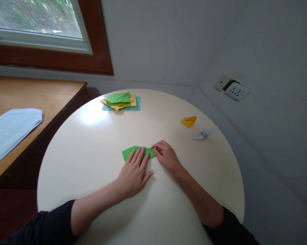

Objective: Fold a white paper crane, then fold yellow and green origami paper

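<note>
A folded piece of green paper (128,153) lies flat in the middle of the round white table. Across it rests my left hand (135,172), fingers stretched and spread, with the fingertips pressing on the paper and the thumb out on the tabletop. My right hand (166,157) is closed in a pinch at the paper's right-hand tip. The fingers cover part of the paper, so its full shape is hidden.
Toward the back of the table (92,153) is a stack of coloured paper (120,100). A folded yellow paper piece (189,121) and a folded white paper piece (204,134) lie at right. A wooden desk (53,92) with white sheets (13,132) stands left; walls border the back and right.
</note>
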`<state>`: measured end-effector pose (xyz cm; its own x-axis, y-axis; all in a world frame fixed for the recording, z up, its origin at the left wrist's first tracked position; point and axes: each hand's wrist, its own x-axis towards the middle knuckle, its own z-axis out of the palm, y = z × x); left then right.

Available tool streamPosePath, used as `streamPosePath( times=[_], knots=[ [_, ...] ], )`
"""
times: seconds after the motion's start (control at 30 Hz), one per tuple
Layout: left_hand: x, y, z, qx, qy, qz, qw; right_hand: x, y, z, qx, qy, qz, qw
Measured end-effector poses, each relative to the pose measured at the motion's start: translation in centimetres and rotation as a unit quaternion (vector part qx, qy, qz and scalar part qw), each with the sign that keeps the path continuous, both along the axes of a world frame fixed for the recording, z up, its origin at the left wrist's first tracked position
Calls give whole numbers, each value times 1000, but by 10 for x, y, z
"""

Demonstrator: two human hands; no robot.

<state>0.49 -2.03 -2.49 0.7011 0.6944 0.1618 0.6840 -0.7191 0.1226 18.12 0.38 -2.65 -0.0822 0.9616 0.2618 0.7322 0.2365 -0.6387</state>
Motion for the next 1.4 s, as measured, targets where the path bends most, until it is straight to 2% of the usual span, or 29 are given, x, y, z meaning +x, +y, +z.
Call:
streamPosePath(
  times=[0.23, 0.53, 0.8, 1.03, 1.27, 1.4],
  knots=[
    [0, 5, -3, 6, -14, 2, 1000, 0, -3, 0, 13, 7, 5, 1000],
    [0, 9, -1, -10, -4, -17, 1000, 1, -5, -5, 64, -49, 7, 997],
    [-2, 14, -3, -2, -7, -6, 1000, -7, -32, 1, 50, -208, 5, 977],
    [-1, 15, -5, 18, 6, 13, 1000, -11, -52, -10, 74, -259, 23, 963],
    [-2, 17, -9, 33, 14, 18, 999, -16, -51, -8, 27, -290, 41, 956],
    [-3, 17, -10, 44, 3, 42, 998, -16, -51, -6, 18, -297, 40, 954]
  ],
)
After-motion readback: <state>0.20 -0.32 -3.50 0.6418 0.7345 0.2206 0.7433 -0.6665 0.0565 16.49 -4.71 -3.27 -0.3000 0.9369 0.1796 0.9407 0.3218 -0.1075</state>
